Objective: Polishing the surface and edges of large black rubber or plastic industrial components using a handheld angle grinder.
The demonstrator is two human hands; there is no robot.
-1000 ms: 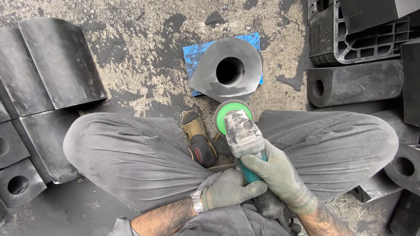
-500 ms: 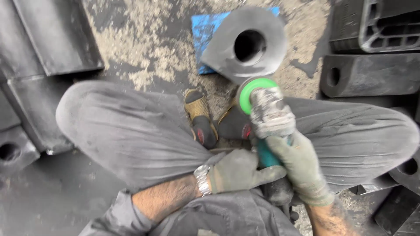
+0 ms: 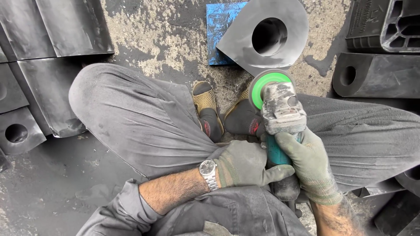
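Head view shows both gloved hands, left hand (image 3: pixel 245 164) and right hand (image 3: pixel 306 161), fingers clamped on the angle grinder (image 3: pixel 280 118), its green disc (image 3: pixel 264 85) just short of the dark holed block (image 3: pixel 267 37), so grinding looks unstarted.

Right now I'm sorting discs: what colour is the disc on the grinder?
Green, on the grinder disc; the head view shows it best.

Both gloved hands are closed together low between the knees, left hand (image 3: pixel 245 164) beside right hand (image 3: pixel 306 161).
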